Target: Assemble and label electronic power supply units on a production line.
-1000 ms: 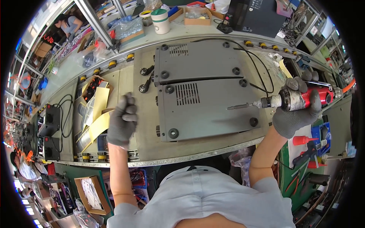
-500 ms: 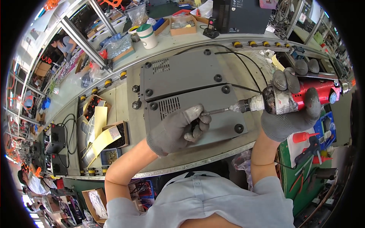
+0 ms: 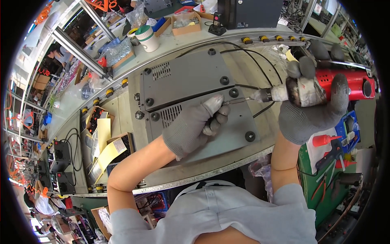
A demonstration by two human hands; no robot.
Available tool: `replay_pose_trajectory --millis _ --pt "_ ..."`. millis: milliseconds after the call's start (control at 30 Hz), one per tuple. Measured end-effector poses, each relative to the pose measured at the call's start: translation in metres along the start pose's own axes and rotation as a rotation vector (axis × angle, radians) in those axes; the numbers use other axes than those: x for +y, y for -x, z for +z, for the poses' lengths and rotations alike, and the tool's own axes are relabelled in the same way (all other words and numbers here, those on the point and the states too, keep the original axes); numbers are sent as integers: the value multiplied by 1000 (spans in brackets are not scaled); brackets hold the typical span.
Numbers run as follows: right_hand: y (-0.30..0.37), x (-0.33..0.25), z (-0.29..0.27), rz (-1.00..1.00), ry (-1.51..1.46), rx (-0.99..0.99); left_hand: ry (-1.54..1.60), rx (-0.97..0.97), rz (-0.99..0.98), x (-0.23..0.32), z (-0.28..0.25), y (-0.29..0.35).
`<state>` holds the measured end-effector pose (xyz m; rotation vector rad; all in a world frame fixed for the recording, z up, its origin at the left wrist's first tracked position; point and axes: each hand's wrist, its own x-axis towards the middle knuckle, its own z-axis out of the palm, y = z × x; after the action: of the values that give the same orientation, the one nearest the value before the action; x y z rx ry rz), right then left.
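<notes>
Now the screwdriver bit (image 3: 239, 100) seems steadied by the left hand (image 3: 189, 127), brought pinching over the nearer casing (image 3: 232, 124). The red power screwdriver (image 3: 326, 84) is clasped by the right hand (image 3: 304, 120).

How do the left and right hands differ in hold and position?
Hold: the left hand has thumb and finger pinched at the tip of the slim bit; the right hand wraps around the body of the red power driver.
Position: the left hand is over the nearer grey case, hiding part of it; the right hand is off to the right of that case.
Shared: both wear grey gloves.
</notes>
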<state>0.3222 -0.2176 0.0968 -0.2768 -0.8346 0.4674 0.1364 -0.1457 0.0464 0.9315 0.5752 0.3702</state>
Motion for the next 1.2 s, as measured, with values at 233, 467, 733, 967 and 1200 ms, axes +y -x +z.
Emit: replay_pose_trajectory --millis 233,467,733,967,1200 --pt "9 2 -34 104 326 -82 -66 74 -16 -8 -32 -35" --pt "16 13 -28 179 603 -37 189 -43 71 -18 -39 -46" --pt "18 16 -21 203 680 -133 222 -22 42 -16 -42 -44" --pt "26 17 1 332 665 -125 180 15 -5 -14 -38 -41" --pt "21 21 13 431 718 -290 226 10 6 -16 -41 -40"
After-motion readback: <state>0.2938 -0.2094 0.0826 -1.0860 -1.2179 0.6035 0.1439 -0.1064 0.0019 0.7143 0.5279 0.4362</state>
